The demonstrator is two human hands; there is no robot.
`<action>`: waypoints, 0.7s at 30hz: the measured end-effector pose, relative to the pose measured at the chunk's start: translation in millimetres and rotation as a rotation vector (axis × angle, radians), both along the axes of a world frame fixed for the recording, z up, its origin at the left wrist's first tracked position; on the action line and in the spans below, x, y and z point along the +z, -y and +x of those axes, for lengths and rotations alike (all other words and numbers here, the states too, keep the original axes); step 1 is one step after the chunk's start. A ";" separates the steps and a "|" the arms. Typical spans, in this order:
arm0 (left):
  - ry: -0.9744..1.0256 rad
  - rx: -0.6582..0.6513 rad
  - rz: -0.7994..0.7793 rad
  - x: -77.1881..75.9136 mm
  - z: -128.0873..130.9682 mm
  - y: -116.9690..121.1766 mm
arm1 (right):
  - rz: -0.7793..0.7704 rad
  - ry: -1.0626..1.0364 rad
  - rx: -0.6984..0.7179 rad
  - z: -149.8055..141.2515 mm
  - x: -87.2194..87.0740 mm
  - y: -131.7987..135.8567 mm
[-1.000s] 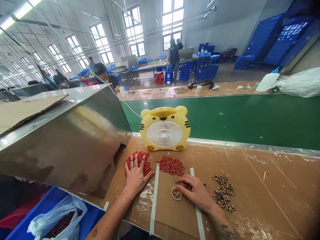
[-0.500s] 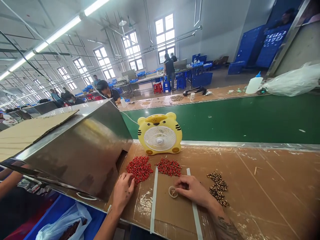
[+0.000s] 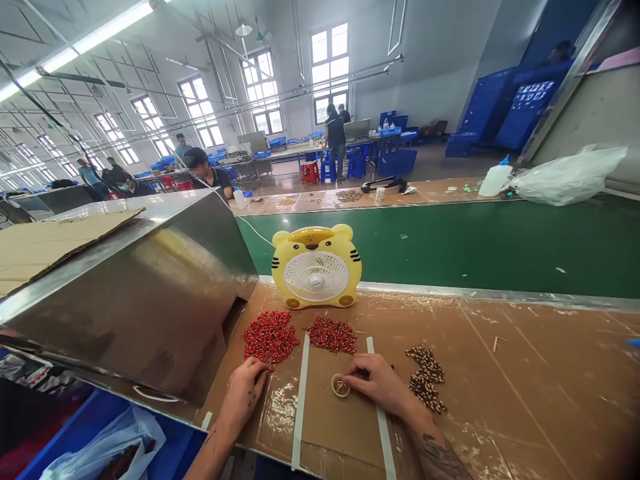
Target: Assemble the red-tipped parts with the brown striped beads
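My left hand (image 3: pixel 243 392) rests at the near edge of a heap of small red-and-black pieces (image 3: pixel 270 339), thumb and forefinger closed at a single red piece (image 3: pixel 271 369). Toward the middle, my right hand (image 3: pixel 376 383) has its thumb and fingertips pinched over the right side of a small pale ring (image 3: pixel 341 385). A thin bar shows across the ring's inside. What the right fingertips hold, if anything, is hidden. The ring lies on a cardboard sheet (image 3: pixel 335 433) edged by two pale tape strips. A second red heap (image 3: pixel 331 335) lies at the sheet's far end.
Behind the heaps stands a yellow tiger-faced fan (image 3: pixel 317 267). Black-and-gold pieces (image 3: pixel 427 377) lie right of my right hand. A metal housing (image 3: pixel 165 293) borders the left, above a blue bin (image 3: pixel 75 427). A green belt (image 3: pixel 450 250) runs beyond the bench.
My right fingertips have moved left onto the ring's edge. My left fingers have drawn slightly toward me, to the red heap's near edge. The view has shifted slightly.
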State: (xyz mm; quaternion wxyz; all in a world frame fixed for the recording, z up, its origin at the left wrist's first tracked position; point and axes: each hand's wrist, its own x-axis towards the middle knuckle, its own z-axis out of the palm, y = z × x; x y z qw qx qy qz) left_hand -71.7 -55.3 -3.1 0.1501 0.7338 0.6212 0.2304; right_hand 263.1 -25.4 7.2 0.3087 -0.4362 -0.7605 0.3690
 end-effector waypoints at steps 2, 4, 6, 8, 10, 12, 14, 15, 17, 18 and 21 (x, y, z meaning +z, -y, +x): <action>0.002 -0.005 -0.033 -0.2 -3.3 -1.2 | -0.019 0.005 0.018 2.2 -1.9 -1.6; 0.000 -0.006 -0.066 1.9 -6.8 -1.4 | -0.033 0.014 0.027 4.8 -3.8 -3.1; -0.012 -0.005 -0.101 5.8 -9.2 -1.0 | -0.036 0.033 0.030 6.5 -4.2 -3.6; -0.030 -0.006 -0.145 9.9 -10.7 -1.2 | -0.028 0.068 0.043 6.2 -2.0 -2.6; -0.037 -0.012 -0.198 12.7 -11.6 -2.7 | -0.011 0.117 0.071 3.1 3.5 -0.2; -0.027 -0.028 -0.253 14.1 -12.7 -5.5 | 0.021 0.174 0.100 -1.8 11.5 2.3; -0.033 -0.049 -0.308 15.7 -13.9 -8.5 | 0.067 0.226 0.144 -6.9 19.6 3.1; -0.048 -0.060 -0.330 17.1 -14.4 -9.8 | 0.094 0.246 0.172 -8.8 22.8 2.6; -0.087 -0.076 -0.363 21.5 -14.7 -11.1 | 0.151 0.276 0.233 -10.5 25.6 -0.6; -0.092 -0.081 -0.369 24.1 -13.9 -10.9 | 0.180 0.285 0.258 -10.2 24.9 -2.9; 0.011 -0.061 -0.382 30.8 -5.7 -7.9 | 0.260 0.277 0.275 -6.4 15.9 -9.6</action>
